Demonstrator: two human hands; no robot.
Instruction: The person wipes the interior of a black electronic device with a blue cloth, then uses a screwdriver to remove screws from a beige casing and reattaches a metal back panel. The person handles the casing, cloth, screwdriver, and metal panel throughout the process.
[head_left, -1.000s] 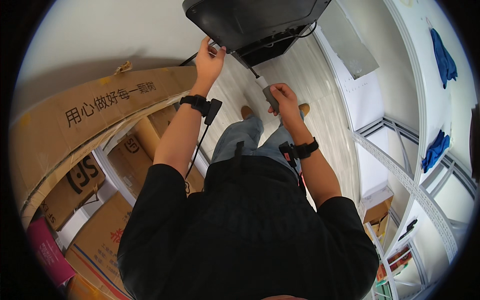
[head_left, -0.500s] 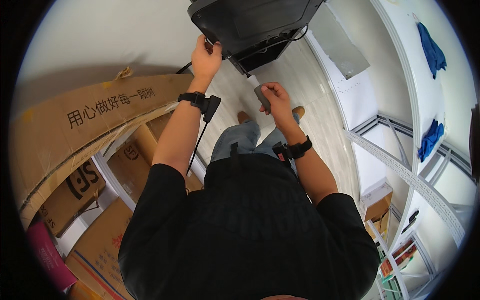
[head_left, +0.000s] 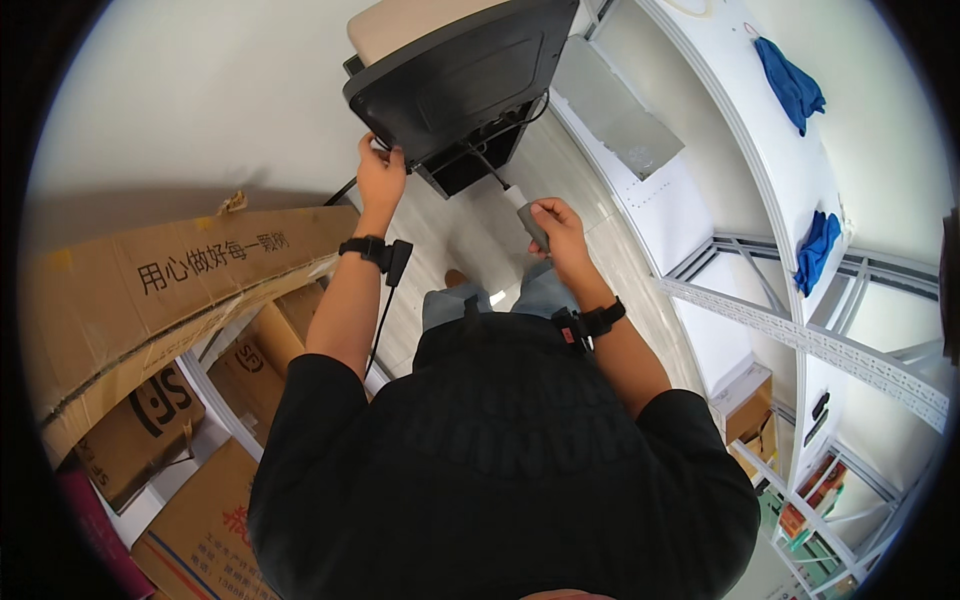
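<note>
Ahead of me, a black moulded panel [head_left: 455, 85] with a beige padded-looking top [head_left: 410, 28] is tilted so that its underside shows. My left hand [head_left: 381, 180] is closed at the panel's lower left edge, thumb and fingers pinching there; exactly what lies between the fingertips is partly hidden. In my right hand [head_left: 560, 232] is a screwdriver [head_left: 534, 226] with a grey grip and white collar. Its thin dark shaft slants up toward the panel's lower edge, where the tip is too small to make out. A black cable [head_left: 540, 110] loops at that edge.
Beneath the panel stands a black box-like base [head_left: 465, 178]. A large cardboard sheet [head_left: 190, 262] and several cartons [head_left: 155, 425] fill the left. White shelving [head_left: 740, 310] with metal rails runs along the right, with blue cloths [head_left: 790, 85] hanging beside it.
The view has shifted, so the panel appears lower and further left, with its beige top showing. More of the screwdriver's shaft is visible. Both hands keep their holds.
</note>
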